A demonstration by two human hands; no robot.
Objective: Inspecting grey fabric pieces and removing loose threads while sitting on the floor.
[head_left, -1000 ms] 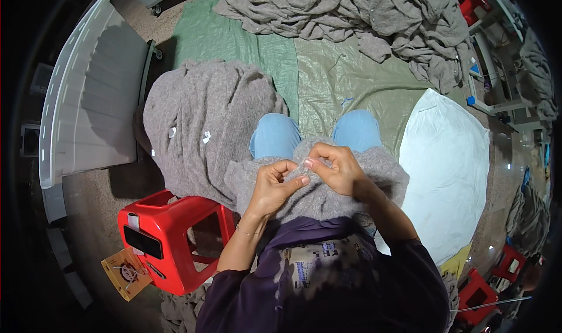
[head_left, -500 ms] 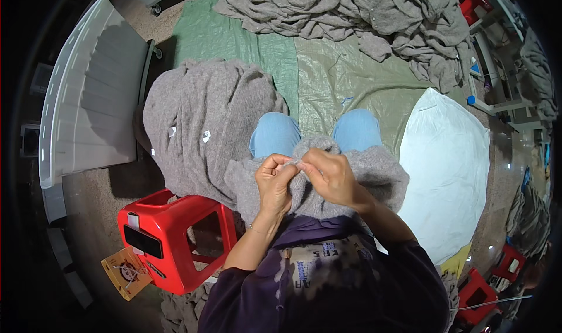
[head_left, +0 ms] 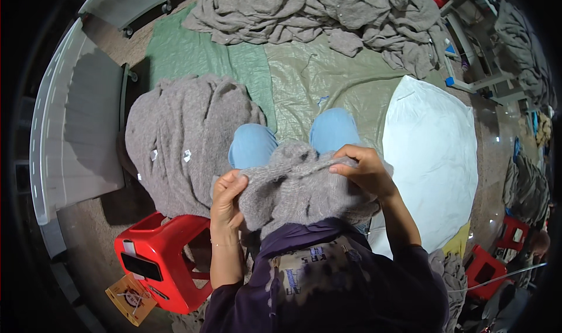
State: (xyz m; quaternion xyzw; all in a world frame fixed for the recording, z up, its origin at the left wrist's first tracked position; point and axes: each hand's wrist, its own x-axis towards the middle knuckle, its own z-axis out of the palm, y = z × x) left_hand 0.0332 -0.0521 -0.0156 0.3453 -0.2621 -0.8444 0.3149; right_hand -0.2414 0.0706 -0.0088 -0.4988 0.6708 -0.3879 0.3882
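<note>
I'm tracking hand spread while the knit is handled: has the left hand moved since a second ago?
Yes. The left hand has slid left and down, away from the right hand, toward the red stool, gripping the grey knit.

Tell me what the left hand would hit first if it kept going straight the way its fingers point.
The left hand grips the grey knit garment on the lap, fingers pointing up and forward. Going on, it would probably meet the left knee in blue jeans first; depth is unclear.

Dark purple top, light blue trousers

Long purple sleeves pushed up past the wrists; pale printed panel across the chest; thin bracelet on the left hand's wrist; right hand bare, without rings or watch.
</note>
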